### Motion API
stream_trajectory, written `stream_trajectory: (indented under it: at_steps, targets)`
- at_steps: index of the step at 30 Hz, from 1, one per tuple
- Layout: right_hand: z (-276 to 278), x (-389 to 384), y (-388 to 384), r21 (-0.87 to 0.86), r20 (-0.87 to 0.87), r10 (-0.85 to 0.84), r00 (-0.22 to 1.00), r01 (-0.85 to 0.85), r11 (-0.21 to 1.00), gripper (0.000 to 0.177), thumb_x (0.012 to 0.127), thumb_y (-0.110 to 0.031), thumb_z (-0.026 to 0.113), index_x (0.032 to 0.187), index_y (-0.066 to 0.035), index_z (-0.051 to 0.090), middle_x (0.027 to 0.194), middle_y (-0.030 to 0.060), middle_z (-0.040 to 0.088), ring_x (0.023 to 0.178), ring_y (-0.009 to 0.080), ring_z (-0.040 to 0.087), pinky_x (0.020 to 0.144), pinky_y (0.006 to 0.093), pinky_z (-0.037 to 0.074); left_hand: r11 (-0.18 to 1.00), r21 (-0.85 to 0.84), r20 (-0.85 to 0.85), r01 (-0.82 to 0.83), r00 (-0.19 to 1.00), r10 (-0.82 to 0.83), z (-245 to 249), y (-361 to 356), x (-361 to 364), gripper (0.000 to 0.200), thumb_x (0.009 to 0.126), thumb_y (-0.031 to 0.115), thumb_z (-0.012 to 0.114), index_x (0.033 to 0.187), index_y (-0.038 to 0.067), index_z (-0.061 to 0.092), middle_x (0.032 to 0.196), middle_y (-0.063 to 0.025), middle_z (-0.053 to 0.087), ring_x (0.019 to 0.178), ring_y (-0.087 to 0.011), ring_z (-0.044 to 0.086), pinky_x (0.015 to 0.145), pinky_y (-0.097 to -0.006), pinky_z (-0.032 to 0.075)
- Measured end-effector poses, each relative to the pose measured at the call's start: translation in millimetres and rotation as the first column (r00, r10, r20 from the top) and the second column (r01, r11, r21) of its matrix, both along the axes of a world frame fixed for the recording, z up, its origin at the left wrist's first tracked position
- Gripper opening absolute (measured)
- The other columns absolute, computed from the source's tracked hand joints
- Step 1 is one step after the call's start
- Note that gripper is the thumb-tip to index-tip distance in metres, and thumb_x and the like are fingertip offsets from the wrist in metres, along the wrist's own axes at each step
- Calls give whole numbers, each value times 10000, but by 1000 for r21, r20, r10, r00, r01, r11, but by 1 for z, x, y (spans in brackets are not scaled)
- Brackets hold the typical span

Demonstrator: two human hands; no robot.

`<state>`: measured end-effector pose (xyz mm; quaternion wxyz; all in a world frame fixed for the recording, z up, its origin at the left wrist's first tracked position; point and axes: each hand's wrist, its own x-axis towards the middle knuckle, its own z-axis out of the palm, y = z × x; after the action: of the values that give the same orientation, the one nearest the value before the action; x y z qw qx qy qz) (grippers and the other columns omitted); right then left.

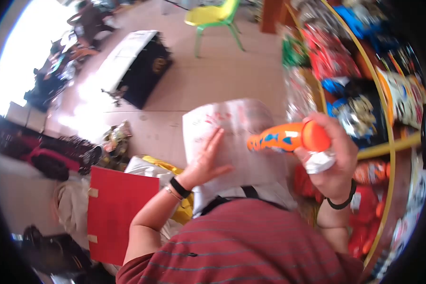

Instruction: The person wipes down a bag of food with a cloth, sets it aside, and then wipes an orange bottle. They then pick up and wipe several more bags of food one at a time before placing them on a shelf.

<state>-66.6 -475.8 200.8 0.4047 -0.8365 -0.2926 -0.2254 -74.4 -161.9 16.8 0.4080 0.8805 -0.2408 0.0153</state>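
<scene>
Your right hand (pixel 333 158) is gripping an orange toy (pixel 284 137), fist closed around it, beside the snack rack (pixel 384 148). Your left hand (pixel 206 163) is lying flat, fingers spread, on the white paper (pixel 244 125).

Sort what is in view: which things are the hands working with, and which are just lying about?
In use: left hand flat on the white printed sheet; right hand gripping the orange tube with blue fish marks, plus a crumpled white scrap.
Lying about: red board, yellow-green chair, black box, snack packets on the rack.
</scene>
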Motion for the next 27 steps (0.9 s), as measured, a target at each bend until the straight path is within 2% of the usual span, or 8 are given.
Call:
stream_trajectory:
  at_steps: [6,10,15,18,20,21,24,27]
  targets:
    - [-12,56,67,-8,-72,382,921,-384,923,561,791,-98,827,1315,-30,641,1186,202,707,1062,373,713,908,417,575,966,-256,-19,-18,1000,13,36,-12,9,1215,734,330,951,1636,9,202,1659,-211,323,1535,-368,328,1253,-451,288]
    - [-14,67,88,-7,-57,487,871,-488,873,575,773,-98,800,1322,-39,639,1194,211,707,1089,393,705,940,443,572,849,-525,-233,-63,970,-73,30,-28,16,995,757,171,932,1566,18,373,1499,-156,538,1370,-262,537,1155,-409,423]
    - [-15,69,85,-13,-59,499,864,-501,866,557,774,-101,798,1307,-38,648,1194,215,706,1103,406,698,960,447,563,808,-576,-335,-129,938,-89,34,-35,18,728,795,121,901,1422,38,541,1268,-60,672,1154,-147,623,1033,-336,501]
    - [-6,70,71,12,-104,467,878,-468,883,508,802,-107,798,1285,-34,659,1179,188,717,1023,332,724,889,395,574,763,-631,-348,-139,930,-118,29,-42,22,644,805,107,886,1371,46,584,1199,-30,695,1095,-113,628,997,-314,514]
    - [15,64,57,89,-249,323,913,-311,946,436,851,-134,790,1256,-27,669,1153,131,724,934,211,706,811,326,555,737,-661,-348,-145,928,-130,28,-45,24,628,807,103,880,1362,47,591,1190,-25,698,1090,-108,626,994,-312,513]
    - [16,65,56,88,-249,324,913,-312,946,436,851,-134,790,1256,-27,669,1153,131,724,934,211,706,811,326,555,747,-648,-345,-145,931,-119,30,-45,26,622,811,104,875,1361,46,592,1199,-25,695,1088,-105,626,991,-309,515]
    - [18,69,53,401,-255,329,909,-210,892,350,920,-160,742,1226,-5,673,1130,71,709,926,159,670,812,301,535,753,-637,-367,-163,924,-111,34,-47,25,606,816,116,870,1354,46,601,1200,-20,697,1072,-102,630,982,-299,518]
    - [-1,81,85,150,-66,522,850,-509,848,346,892,-123,700,1211,8,670,1097,174,709,977,321,709,878,410,555,761,-616,-423,-202,900,-104,32,-46,24,565,814,136,878,1311,47,622,1162,-10,707,1045,-94,634,964,-293,522]
